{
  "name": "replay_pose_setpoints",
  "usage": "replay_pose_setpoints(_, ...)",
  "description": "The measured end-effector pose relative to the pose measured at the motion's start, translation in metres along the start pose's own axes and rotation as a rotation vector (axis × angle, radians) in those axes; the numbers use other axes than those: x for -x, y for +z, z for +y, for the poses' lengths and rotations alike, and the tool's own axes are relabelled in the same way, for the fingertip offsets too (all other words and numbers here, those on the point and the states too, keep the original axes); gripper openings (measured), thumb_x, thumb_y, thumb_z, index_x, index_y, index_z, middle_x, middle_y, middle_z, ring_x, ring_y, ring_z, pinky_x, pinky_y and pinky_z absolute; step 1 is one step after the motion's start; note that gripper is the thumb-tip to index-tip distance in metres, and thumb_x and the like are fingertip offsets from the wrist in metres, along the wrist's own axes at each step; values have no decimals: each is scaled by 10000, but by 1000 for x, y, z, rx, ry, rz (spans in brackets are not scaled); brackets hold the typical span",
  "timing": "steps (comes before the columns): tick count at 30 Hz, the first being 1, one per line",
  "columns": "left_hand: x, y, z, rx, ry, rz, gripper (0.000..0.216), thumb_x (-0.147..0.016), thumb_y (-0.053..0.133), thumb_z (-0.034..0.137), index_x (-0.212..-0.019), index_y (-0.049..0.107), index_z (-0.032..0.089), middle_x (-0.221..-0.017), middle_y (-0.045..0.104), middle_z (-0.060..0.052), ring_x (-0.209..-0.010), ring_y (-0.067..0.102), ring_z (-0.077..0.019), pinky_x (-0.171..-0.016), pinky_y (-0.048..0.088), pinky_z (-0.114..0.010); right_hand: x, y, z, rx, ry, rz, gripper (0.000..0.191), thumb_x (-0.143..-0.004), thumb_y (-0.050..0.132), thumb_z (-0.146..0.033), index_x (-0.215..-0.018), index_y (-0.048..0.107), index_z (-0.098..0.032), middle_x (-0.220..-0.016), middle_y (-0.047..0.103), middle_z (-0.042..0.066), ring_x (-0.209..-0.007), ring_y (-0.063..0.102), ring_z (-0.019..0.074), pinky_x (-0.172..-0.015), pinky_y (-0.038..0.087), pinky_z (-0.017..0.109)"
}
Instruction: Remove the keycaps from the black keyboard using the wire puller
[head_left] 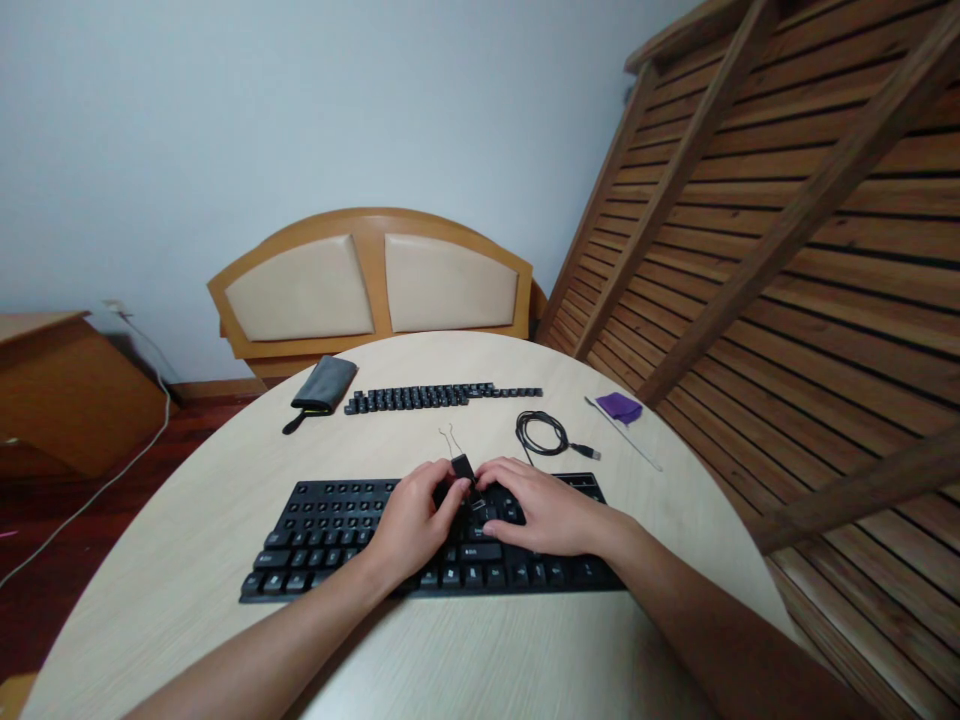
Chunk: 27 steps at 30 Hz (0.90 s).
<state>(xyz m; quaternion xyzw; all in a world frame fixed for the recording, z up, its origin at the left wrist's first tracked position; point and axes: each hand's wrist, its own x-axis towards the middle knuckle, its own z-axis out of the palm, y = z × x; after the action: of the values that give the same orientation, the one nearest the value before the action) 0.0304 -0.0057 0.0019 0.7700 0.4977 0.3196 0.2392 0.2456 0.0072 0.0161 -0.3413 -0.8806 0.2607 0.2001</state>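
Note:
A black keyboard point(330, 535) lies across the near part of the round table, with bare switches showing in its upper left rows. My left hand point(420, 510) is over its middle, thumb and fingers closed on a black-handled keycap puller point(463, 467) whose two thin wire prongs point up and away from me. My right hand point(544, 507) rests on the keys just to the right, thumb and index finger apart around a large key point(480, 515). Whether its index fingertip touches the puller I cannot tell. Removed black keycaps point(420, 397) stand in rows behind the keyboard.
A grey pouch point(326, 385) lies at the far left of the pale table point(225, 450). A coiled USB cable point(541, 432), a purple cloth point(619, 406) and a thin rod point(626, 435) lie to the right. Wooden slats point(750, 250) lean close along the right side.

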Motion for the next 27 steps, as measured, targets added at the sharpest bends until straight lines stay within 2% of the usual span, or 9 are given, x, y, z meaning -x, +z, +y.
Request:
replay_pose_setpoints(4, -2, 1, -2, 52, -23, -21, 221, -961, 494, 320, -820, 591, 181, -783, 648, -38, -746, 591, -200, -698, 433, -301, 0, -1, 2, 24, -6, -10, 225, -813, 664, -242, -1004, 547, -224, -1259, 580, 72, -1168, 551, 222, -1030, 425, 369)
replay_pose_setpoints(10, -1, -1, -2, 98, -24, -17, 163, -934, 530, 286, -829, 594, 178, -772, 655, -24, -733, 603, -187, -679, 436, -290, -1, -1, 3, 14, -10, -14, 182, -827, 658, -251, -983, 567, -225, -1269, 577, 76, -1163, 560, 221, -1022, 436, 369)
replay_pose_setpoints(12, 0, -2, -2, 114, -25, -23, 125, -924, 542, 277, -909, 614, 176, -778, 663, -20, -718, 608, -181, -669, 443, -289, -1, -1, 3, 8, -17, -8, 175, -829, 661, -252, -980, 577, -227, -1260, 585, 77, -1162, 562, 224, -1016, 440, 375)
replay_pose_setpoints(15, 1, -3, 0, 149, 1, -33, 211, -915, 555, 273, -1094, 619, 181, -839, 686, -26, -727, 618, -176, -690, 469, -295, -2, 0, 4, 3, -29, 5, 169, -829, 668, -253, -978, 592, -226, -1249, 597, 76, -1183, 552, 225, -1020, 439, 378)
replay_pose_setpoints(20, 1, -6, 5, 192, 17, -63, 154, -901, 585, 298, -941, 658, 168, -762, 679, -22, -718, 621, -174, -659, 472, -277, -2, 0, 6, -2, -73, 12, 159, -833, 676, -262, -982, 633, -227, -1234, 616, 77, -1195, 547, 227, -1028, 437, 389)
replay_pose_setpoints(27, 1, -8, 8, 310, 5, -122, 214, -900, 627, 312, -1063, 688, 186, -730, 701, -2, -702, 629, -167, -655, 464, -265, -3, -1, 5, 11, -84, 8, 135, -844, 679, -263, -970, 657, -218, -1225, 629, 78, -1191, 559, 213, -1026, 445, 364)
